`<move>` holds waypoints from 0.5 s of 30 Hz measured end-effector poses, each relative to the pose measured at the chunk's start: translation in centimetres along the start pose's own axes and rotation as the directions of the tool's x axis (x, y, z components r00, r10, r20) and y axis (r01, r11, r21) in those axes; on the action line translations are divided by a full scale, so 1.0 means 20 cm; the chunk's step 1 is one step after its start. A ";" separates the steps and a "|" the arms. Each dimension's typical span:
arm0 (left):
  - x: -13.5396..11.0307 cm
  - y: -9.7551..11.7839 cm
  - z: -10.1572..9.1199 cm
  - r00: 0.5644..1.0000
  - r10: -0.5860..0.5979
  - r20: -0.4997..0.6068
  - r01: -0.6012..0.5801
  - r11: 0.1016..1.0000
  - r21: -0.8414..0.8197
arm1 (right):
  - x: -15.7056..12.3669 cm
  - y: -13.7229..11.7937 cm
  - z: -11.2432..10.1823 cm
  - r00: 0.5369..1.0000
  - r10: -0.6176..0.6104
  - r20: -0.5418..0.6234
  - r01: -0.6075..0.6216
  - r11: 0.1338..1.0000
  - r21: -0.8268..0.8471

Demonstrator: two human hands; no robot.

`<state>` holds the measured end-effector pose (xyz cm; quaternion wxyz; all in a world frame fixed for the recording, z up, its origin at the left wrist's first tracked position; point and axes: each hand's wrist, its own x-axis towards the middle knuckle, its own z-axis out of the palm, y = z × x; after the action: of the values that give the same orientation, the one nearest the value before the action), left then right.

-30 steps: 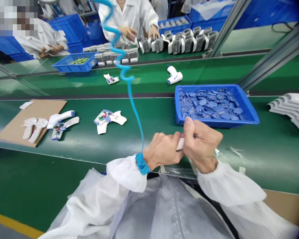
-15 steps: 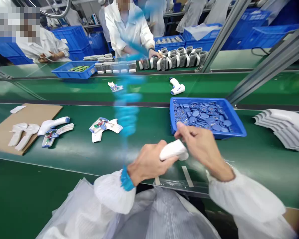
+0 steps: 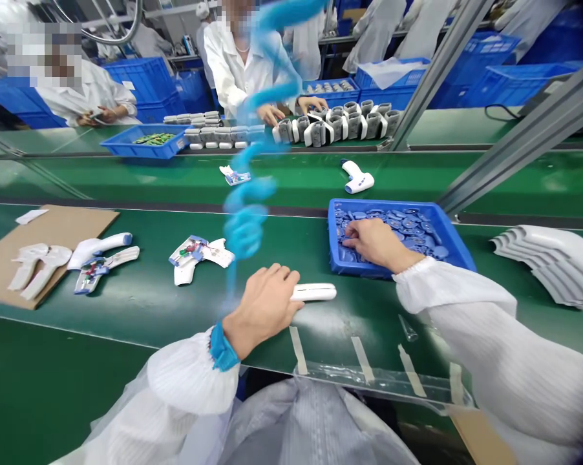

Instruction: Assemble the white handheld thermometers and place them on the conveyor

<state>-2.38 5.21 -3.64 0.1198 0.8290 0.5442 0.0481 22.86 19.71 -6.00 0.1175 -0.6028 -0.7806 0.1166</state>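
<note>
My left hand [image 3: 265, 302] lies palm down over a white thermometer housing [image 3: 315, 292], its fingers closed round one end. The free end points right, a thin seam along it, just above the green work surface. My right hand [image 3: 376, 242] reaches into a blue tray [image 3: 402, 274] filled with flat blue plastic parts [image 3: 410, 223]. Its fingers are bent and pressed together among the parts; what they pinch is hidden. Left of my left hand lies an opened thermometer housing [image 3: 201, 255] with wires and a board showing.
More thermometer halves [image 3: 95, 261] lie beside a cardboard sheet [image 3: 73, 223] at left. White curved shells [image 3: 548, 258] are stacked at right. A coiled blue hose [image 3: 247, 223] hangs in front. A white thermometer [image 3: 357, 177] lies on the belt beyond. Co-workers [image 3: 243, 64] stand opposite.
My left hand has lowered the white housing toward the work surface and turned palm down. My right hand has left the housing and moved forward into the blue tray.
</note>
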 end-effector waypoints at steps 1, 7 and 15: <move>-0.01 -0.01 -0.01 0.995 -0.097 -0.013 0.095 0.988 -0.119 | -0.01 0.01 -0.02 1.000 -0.006 -0.020 0.006 1.000 0.000; -0.02 -0.03 0.01 0.957 -0.287 0.047 0.188 0.487 -0.853 | -0.22 -0.06 -0.13 0.975 -0.007 -0.221 0.038 0.990 0.137; 0.06 0.09 0.11 0.970 -0.239 0.052 0.121 0.283 -0.951 | -0.54 -0.37 -0.10 0.938 0.069 -0.340 0.114 0.865 0.489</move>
<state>0.13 5.26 -5.32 0.5614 0.5285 0.5060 0.3866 19.28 7.51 -2.24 0.4067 -0.5529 -0.6974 0.2064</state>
